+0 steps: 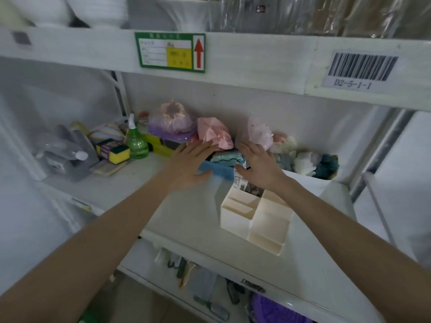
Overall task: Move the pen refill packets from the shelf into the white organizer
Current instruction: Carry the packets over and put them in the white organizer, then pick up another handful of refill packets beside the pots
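Note:
A white organizer (254,220) with several compartments stands on the shelf near its front edge. Pen refill packets (243,185) stand upright in its far compartment, partly hidden by my right hand (258,164), which hovers over them with fingers spread. My left hand (191,162) is open too, fingers apart, held just left of a blue basket (217,169). Neither hand holds anything that I can see.
The blue basket holds teal cloth. Behind it lie a pink bag (214,132), a purple wrapped bundle (172,120) and plush toys (303,157). A green spray bottle (137,141), sponges (116,152) and a grey holder (70,152) stand at left. A shelf board (233,64) hangs overhead.

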